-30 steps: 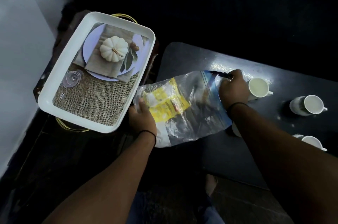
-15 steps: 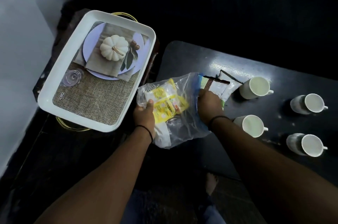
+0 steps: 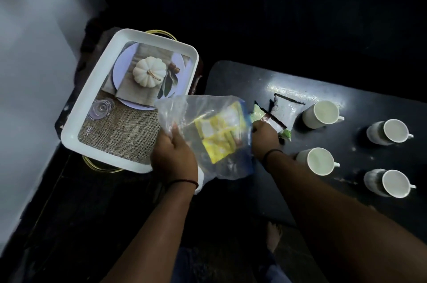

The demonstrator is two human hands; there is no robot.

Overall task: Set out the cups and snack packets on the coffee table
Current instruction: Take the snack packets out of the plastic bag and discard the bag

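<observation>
My left hand (image 3: 173, 155) grips the bottom of a clear plastic bag (image 3: 208, 121), held over the left end of the dark coffee table (image 3: 231, 79). Yellow snack packets (image 3: 219, 137) still sit inside the bag. My right hand (image 3: 264, 134) is at the bag's mouth, closed on a packet with a dark red edge (image 3: 269, 118) that is partly out. A white packet (image 3: 283, 109) and a green packet (image 3: 258, 110) lie on the table beside it. Several white cups stand to the right: one (image 3: 321, 114) by the packets, one (image 3: 317, 161) near my right forearm, two more (image 3: 390, 132) (image 3: 388, 183) farther right.
A white tray (image 3: 92, 97) with a printed pumpkin picture rests on a gold-rimmed stand left of the table, close to the bag. A pale wall (image 3: 30, 74) runs along the left. A bare foot (image 3: 273, 236) shows on the dark floor below the table's edge.
The bag has been tilted up toward the tray and packets have come out onto the table near the first cup. My right hand moved from that cup back to the bag's mouth.
</observation>
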